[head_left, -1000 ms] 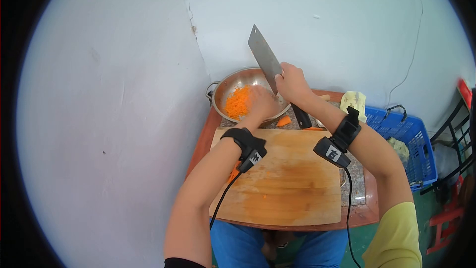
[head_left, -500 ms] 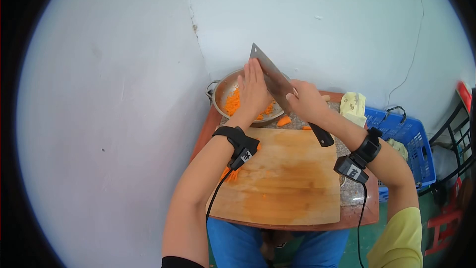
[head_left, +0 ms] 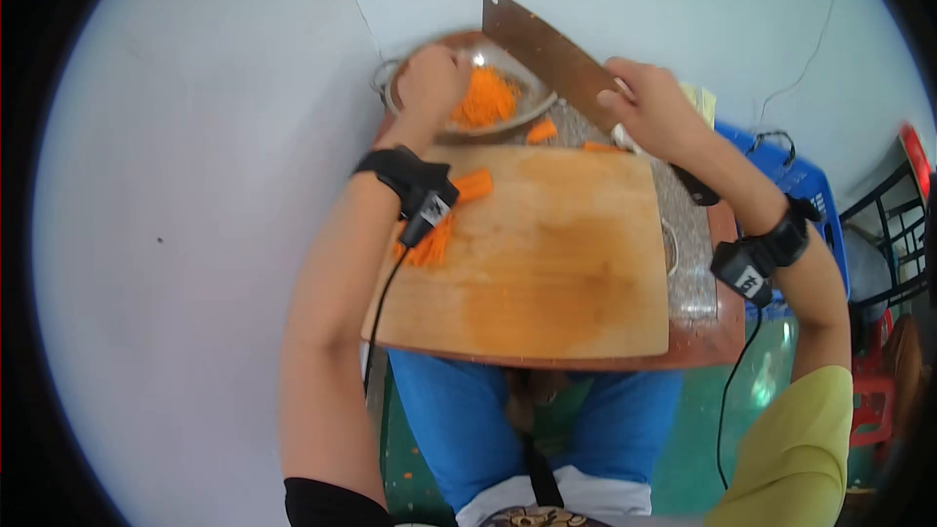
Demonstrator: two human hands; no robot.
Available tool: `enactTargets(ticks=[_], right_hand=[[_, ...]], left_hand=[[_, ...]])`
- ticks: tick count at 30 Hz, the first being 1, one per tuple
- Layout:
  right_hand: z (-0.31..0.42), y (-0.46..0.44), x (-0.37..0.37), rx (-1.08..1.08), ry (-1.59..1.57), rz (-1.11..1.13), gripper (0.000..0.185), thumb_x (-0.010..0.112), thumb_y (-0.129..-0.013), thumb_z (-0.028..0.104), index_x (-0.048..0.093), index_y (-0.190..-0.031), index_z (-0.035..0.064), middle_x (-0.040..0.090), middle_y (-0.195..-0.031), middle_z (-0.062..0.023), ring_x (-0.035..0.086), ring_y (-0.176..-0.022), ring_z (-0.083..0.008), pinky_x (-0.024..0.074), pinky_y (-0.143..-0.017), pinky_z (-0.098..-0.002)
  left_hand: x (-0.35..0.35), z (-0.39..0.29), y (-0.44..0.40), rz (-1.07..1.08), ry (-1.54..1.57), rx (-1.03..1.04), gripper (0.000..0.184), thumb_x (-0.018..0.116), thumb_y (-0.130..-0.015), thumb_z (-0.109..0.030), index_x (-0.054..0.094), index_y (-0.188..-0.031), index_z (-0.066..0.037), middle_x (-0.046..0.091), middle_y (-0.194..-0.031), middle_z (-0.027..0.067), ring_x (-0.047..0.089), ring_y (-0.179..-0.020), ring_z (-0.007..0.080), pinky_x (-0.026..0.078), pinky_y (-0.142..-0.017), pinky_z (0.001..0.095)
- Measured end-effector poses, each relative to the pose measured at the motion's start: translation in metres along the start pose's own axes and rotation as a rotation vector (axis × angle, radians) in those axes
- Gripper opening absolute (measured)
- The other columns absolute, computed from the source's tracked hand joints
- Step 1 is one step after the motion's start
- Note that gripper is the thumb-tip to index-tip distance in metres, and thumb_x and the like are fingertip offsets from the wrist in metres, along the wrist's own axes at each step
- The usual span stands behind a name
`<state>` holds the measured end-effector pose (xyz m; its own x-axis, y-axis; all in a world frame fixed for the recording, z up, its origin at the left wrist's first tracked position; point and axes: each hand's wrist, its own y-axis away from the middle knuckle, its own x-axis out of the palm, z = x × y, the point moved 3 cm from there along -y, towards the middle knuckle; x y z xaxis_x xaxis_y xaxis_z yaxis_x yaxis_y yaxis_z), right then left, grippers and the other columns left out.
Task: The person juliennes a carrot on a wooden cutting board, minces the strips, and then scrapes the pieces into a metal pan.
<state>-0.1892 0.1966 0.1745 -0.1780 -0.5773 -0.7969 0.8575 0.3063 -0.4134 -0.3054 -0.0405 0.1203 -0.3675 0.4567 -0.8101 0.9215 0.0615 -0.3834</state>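
Note:
My right hand [head_left: 652,109] is wrapped round a cleaver [head_left: 547,47], holding its blade tilted up beside the metal pan [head_left: 522,120]. Over the pan's left side is my left hand [head_left: 434,86], its fingers curled in; whether they hold anything is hidden. Shredded carrot [head_left: 488,100] is heaped in the pan. Nearer to me lies a wooden cutting board [head_left: 561,259], with a carrot piece [head_left: 475,184] and more carrot shreds [head_left: 429,247] at its left, partly behind my left wrist. A carrot chunk [head_left: 542,131] sits between pan and board.
A wall [head_left: 215,185] rises close on the left and behind the table. To the right stand a blue plastic basket [head_left: 810,190], a black metal rack [head_left: 893,220] and a red stool [head_left: 872,400]. Cables hang from both wrist devices.
My left hand has left the cleaver's blade, moved left over the pan and curled its fingers. The cleaver has moved away from it, still in my right hand. The view has tilted down.

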Motion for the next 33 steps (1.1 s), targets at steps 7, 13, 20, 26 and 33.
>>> enactTargets(ticks=[7, 13, 20, 26, 33], right_hand=[[-0.014, 0.097, -0.021, 0.112, 0.183, 0.214, 0.01, 0.051, -0.083, 0.008, 0.047, -0.082, -0.0015, 0.055, -0.069, -0.0209, 0.057, -0.067, -0.0388, 0.0438, -0.058, -0.0443], [-0.03, 0.152, 0.013, -0.128, 0.488, 0.231, 0.013, 0.053, -0.081, 0.006, 0.043, -0.09, 0.0051, 0.055, -0.08, -0.012, 0.06, -0.061, -0.0326, 0.0476, -0.051, -0.0423], [-0.044, 0.158, 0.054, -0.222, 0.458, 0.132, 0.019, 0.058, -0.083, 0.018, 0.044, -0.089, 0.0074, 0.051, -0.081, -0.0086, 0.06, -0.058, -0.0273, 0.0486, -0.048, -0.0379], [-0.03, 0.152, 0.067, -0.306, 0.485, 0.207, 0.021, 0.059, -0.084, 0.026, 0.049, -0.088, 0.0084, 0.054, -0.084, -0.0068, 0.062, -0.059, -0.0259, 0.0504, -0.051, -0.038], [0.083, 0.162, 0.048, 0.153, -0.81, 0.917, 0.071, 0.061, -0.085, 0.042, 0.032, -0.138, 0.0039, 0.052, -0.124, -0.0185, 0.058, -0.102, -0.0285, 0.0479, -0.082, -0.0358]], left_hand=[[-0.019, 0.017, 0.031, 0.018, 0.157, 0.068, 0.023, 0.058, -0.079, -0.022, 0.067, -0.079, -0.001, 0.067, -0.08, 0.0151, 0.064, -0.076, 0.0321, 0.051, -0.071, 0.0414], [-0.024, 0.026, 0.067, 0.047, 0.147, 0.184, 0.021, 0.061, -0.081, -0.02, 0.068, -0.087, -0.001, 0.066, -0.068, 0.011, 0.065, -0.064, 0.0185, 0.05, -0.061, 0.0316], [-0.03, 0.024, 0.103, 0.119, 0.241, 0.203, 0.024, 0.059, -0.084, -0.019, 0.067, -0.089, 0.002, 0.066, -0.069, 0.0091, 0.061, -0.061, 0.0128, 0.048, -0.056, 0.0275], [-0.033, 0.004, 0.114, 0.123, 0.512, 0.029, 0.027, 0.054, -0.089, -0.02, 0.067, -0.091, 0.004, 0.067, -0.078, 0.0089, 0.062, -0.07, 0.0118, 0.049, -0.065, 0.027], [-0.074, -0.107, 0.221, -0.192, 0.657, 0.453, 0.026, 0.046, -0.091, -0.021, 0.065, -0.093, -0.002, 0.062, -0.096, 0.0119, 0.052, -0.104, 0.028, 0.036, -0.094, 0.0393]])
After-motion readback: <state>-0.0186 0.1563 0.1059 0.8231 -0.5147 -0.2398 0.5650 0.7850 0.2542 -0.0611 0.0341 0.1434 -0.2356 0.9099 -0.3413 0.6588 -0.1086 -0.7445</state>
